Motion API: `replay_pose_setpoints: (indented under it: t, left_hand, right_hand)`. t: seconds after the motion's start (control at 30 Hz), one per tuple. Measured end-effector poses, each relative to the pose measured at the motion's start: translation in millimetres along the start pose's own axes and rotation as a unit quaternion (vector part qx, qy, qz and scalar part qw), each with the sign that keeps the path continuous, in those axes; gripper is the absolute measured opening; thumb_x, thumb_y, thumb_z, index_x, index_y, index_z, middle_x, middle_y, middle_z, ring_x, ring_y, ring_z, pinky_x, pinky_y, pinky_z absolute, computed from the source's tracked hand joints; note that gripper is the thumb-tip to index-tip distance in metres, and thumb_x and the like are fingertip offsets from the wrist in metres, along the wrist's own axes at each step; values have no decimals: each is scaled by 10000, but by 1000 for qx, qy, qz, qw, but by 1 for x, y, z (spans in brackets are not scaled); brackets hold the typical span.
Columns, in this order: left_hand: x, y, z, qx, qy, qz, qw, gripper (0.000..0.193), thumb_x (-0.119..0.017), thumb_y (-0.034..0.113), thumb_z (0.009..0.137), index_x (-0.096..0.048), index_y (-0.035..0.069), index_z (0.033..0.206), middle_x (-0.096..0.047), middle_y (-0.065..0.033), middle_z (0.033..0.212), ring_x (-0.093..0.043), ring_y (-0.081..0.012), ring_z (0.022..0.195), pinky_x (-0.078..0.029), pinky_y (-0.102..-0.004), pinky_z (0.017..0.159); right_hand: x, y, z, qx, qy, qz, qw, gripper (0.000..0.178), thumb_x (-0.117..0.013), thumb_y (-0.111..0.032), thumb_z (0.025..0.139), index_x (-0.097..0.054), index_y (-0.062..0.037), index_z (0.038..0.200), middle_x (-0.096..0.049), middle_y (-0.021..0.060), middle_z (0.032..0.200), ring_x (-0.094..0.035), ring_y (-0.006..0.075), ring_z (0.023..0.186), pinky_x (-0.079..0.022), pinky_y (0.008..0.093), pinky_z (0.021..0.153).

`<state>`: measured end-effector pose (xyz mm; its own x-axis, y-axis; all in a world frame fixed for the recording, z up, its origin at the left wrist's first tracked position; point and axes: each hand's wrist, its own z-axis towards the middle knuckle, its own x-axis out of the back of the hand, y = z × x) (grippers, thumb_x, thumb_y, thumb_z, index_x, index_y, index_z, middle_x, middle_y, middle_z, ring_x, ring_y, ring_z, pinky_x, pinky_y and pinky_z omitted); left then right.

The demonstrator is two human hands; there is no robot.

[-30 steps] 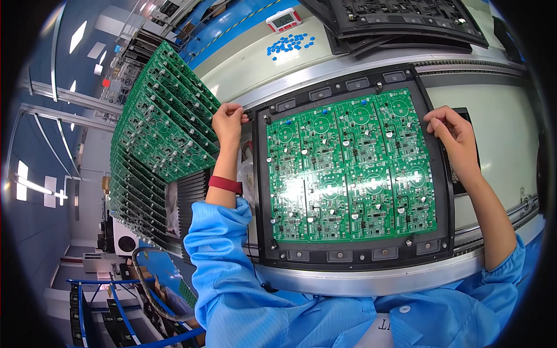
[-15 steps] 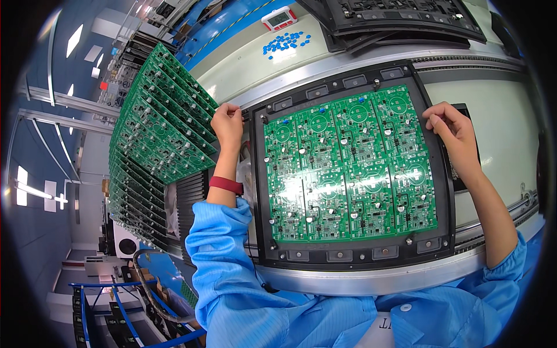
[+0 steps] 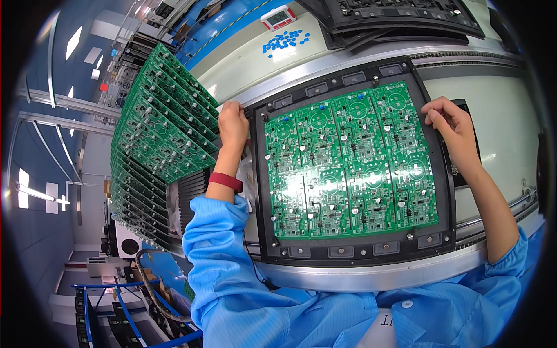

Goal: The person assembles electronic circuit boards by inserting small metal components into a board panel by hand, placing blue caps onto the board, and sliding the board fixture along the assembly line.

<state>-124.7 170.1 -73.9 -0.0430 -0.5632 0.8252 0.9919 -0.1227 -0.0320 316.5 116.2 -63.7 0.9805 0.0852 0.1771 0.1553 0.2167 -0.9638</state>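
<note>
A green circuit board panel (image 3: pixel 354 165) lies flat in a black carrier frame (image 3: pixel 325 255) in front of me. It bears rows of small parts, and a few blue disc-like parts (image 3: pixel 361 96) sit near its far edge. My left hand (image 3: pixel 234 129) is at the carrier's upper left edge, its fingers curled closed. Over the carrier's right edge, my right hand (image 3: pixel 454 123) is closed with thumb and fingers drawn together. Whatever either hand may hold is too small or hidden to make out.
Several green board panels (image 3: pixel 162 122) stand in a rack at the left. Loose blue parts (image 3: pixel 283 42) lie on the bench beyond the carrier, by a red and white digital timer (image 3: pixel 278 18). Black carriers (image 3: pixel 400 23) are stacked at the far right. Metal rails (image 3: pixel 371 282) run alongside.
My left hand has shifted slightly right and turned, its fingers now pointing more upward at the carrier's edge. My right hand has barely moved. The board and carrier look unchanged.
</note>
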Motion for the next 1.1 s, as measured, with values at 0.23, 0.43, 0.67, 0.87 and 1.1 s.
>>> replay_pose_setpoints:
  t: [0.23,0.43,0.67,0.87,1.1]
  left_hand:
    - [34,16,12,220,-28,-335,916,47,-573,-1,744,-592,-11,786,-566,-95,682,-509,-137,543,-425,-233,510]
    - [83,123,39,305,-162,-636,691,66,-571,39,801,-590,-25,805,-568,-80,659,-496,-88,510,-406,-180,465]
    - [72,217,63,201,-316,-616,693,91,-545,41,824,-569,-46,841,-565,-82,635,-504,-102,489,-417,-187,461]
    - [37,249,72,124,-328,-609,711,65,-536,-9,793,-562,-46,840,-576,-90,647,-522,-119,505,-438,-195,481]
    - [22,256,77,-3,-305,-473,826,57,-554,-34,725,-592,-19,764,-589,-74,647,-504,-119,505,-432,-226,486]
  right_hand:
    - [0,-1,0,12,4,4,1000,114,-496,-52,791,-603,-33,824,-536,-9,665,-413,50,599,-325,162,572]
    - [5,6,0,0,17,-28,999,105,-511,-47,767,-606,-25,806,-545,-15,645,-405,52,567,-324,173,539]
    - [2,7,2,37,16,-1,999,93,-517,-30,753,-604,-24,787,-552,-8,641,-411,54,544,-325,178,507]
    - [5,6,1,23,-1,-11,1000,99,-516,-30,757,-607,-31,796,-564,-2,664,-431,58,569,-335,173,530]
    - [5,6,1,23,-4,-17,1000,101,-516,-25,748,-609,-30,788,-563,-5,658,-419,58,561,-332,177,520]
